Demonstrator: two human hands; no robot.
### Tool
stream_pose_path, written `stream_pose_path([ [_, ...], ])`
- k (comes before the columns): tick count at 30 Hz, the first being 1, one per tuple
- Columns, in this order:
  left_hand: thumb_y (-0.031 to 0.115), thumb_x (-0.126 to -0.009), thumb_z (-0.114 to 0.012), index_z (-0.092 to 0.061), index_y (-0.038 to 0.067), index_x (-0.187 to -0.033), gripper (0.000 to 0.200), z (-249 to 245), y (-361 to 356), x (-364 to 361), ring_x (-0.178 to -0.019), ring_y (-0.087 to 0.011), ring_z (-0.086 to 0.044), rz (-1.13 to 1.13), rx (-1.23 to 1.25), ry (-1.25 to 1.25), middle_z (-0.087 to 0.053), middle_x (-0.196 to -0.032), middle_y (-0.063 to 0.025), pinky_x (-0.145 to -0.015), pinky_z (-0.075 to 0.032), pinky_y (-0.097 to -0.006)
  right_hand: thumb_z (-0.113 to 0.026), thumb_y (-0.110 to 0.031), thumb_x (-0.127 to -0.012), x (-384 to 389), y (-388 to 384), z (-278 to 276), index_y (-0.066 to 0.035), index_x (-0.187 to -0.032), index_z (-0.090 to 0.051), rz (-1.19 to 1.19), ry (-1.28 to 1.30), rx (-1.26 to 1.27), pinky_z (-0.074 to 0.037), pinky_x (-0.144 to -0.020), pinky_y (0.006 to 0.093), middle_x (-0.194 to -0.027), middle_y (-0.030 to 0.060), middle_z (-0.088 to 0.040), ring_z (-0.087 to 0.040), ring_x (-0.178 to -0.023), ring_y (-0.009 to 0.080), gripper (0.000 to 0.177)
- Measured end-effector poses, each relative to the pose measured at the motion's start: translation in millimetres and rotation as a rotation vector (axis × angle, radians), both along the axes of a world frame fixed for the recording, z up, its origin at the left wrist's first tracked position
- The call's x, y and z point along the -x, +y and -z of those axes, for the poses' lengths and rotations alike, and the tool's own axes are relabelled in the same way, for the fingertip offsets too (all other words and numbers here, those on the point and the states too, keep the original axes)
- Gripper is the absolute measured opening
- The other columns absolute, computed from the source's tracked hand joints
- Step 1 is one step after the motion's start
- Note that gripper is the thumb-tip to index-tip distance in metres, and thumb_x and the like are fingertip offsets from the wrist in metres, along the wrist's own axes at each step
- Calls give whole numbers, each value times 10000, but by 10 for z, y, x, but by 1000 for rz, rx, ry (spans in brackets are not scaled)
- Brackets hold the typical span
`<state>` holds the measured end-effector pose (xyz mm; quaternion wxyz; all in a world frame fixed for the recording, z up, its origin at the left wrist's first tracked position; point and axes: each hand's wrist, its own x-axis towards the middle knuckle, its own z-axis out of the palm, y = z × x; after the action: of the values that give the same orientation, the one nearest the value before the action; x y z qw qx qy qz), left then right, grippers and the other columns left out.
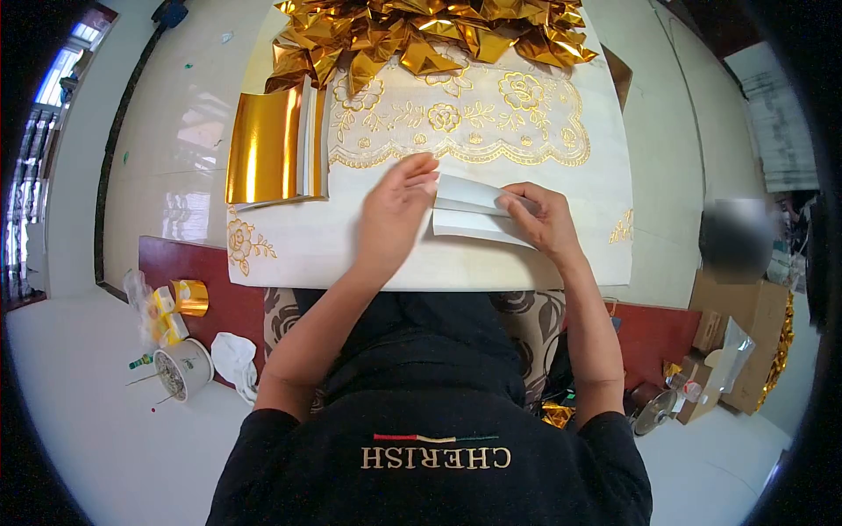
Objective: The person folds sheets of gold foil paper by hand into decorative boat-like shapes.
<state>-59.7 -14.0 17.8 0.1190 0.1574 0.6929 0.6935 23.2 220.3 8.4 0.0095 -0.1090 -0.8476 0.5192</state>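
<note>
Holding a folded, silvery-white rectangular sheet (478, 224) between thumb and fingers, the right hand (537, 219) grips it at its right end, just above the near part of the white-covered worktop (342, 254). The sheet lies partly doubled, with one long flap above another. At its left end, the left hand (396, 209) has its fingers bent together close to the edge; whether they pinch the sheet, I cannot tell. Beyond both hands, a pale lace-like panel with gold embroidered roses (456, 118) spreads across the worktop. To its left sits a stack of glossy gold foil sheets with white edges (267, 149), the top one curving. At the far side, a heap of shiny, pointed gold foil pieces (430, 35) overlaps the panel. Gold floral embroidery (248, 241) marks the worktop's near left corner, well apart from the folded sheet.
</note>
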Motion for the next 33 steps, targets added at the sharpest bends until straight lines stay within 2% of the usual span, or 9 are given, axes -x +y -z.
stream_pose_path([
  [2, 100, -915, -654, -507, 13, -1377, 493, 133, 123, -39, -1169, -251, -628, 42, 223, 206, -637, -1247, -174, -982, -496, -347, -688, -182, -940, -2, -25, -23, 14, -1041, -716, 11, 18, -19, -478, -714, 244, -821, 11, -680, -582, -790, 78, 222],
  [5, 145, -888, -682, -443, 64, -1442, 610, 142, 185, -147, -1113, -306, -625, 51, 493, 341, -642, -1181, -182, -938, -501, -404, -712, -247, -915, -19, -17, -17, -17, -1075, -725, 40, 24, -2, -531, -802, 316, -927, 124, -747, -690, -826, 200, 281],
  [8, 134, -874, -699, -414, 85, -1480, 672, 199, 202, -145, -983, -319, -627, 50, 667, 421, -648, -1105, -177, -883, -496, -405, -741, -202, -885, -40, -73, 64, -47, -1161, -698, 100, 231, -141, -529, -868, 344, -1107, 121, -719, -686, -969, 253, 320],
  [12, 146, -858, -718, -427, 79, -1459, 671, 214, 215, -127, -884, -322, -602, -34, 687, 499, -629, -974, -149, -809, -483, -421, -777, -95, -803, -145, -222, -40, -121, -1244, -649, 146, 528, -657, -485, -981, 430, -1383, 104, -567, -556, -1246, 326, 461],
  [17, 149, -847, -727, -437, 70, -1444, 669, 256, 225, -137, -852, -303, -599, -74, 680, 535, -608, -916, -126, -781, -480, -418, -765, -79, -792, -344, -270, 2, -134, -1134, -686, -11, 521, -778, -440, -1030, 485, -1239, 61, -657, -586, -1210, 294, 355],
  [23, 148, -850, -716, -514, 81, -1388, 578, 172, 168, -149, -1158, -300, -569, -99, 741, 584, -601, -1236, -153, -981, -457, -417, -712, -196, -861, -462, -296, 110, -132, -1116, -694, -95, 367, -724, -387, -1079, 515, -1241, 56, -657, -579, -1222, 278, 264],
  [26, 229, -915, -652, -598, 44, -1287, 419, 141, 87, -169, -1343, -279, -479, 45, 948, 1046, -556, -1384, -139, -1094, -400, -435, -709, -275, -870, -464, -258, 182, -132, -1155, -684, -114, 364, -707, -364, -1095, 527, -1275, 71, -641, -560, -1249, 291, 319],
  [29, 265, -929, -642, -607, 46, -1280, 416, 505, 14, -282, -1438, -302, -375, 469, 659, 807, -490, -1470, -136, -1180, -303, -474, -741, -349, -841, -480, -231, 153, -132, -1172, -677, -163, 353, -682, -338, -1112, 544, -1306, 82, -626, -539, -1281, 303, 401],
  [33, 329, -911, -673, -589, 31, -1299, 497, 339, -62, -285, -1431, -288, -387, 492, 600, 734, -498, -1465, -136, -1194, -284, -478, -781, -411, -789, -517, -184, 91, -134, -1165, -675, -199, 326, -619, -312, -1129, 557, -1332, 87, -613, -519, -1310, 310, 479],
])
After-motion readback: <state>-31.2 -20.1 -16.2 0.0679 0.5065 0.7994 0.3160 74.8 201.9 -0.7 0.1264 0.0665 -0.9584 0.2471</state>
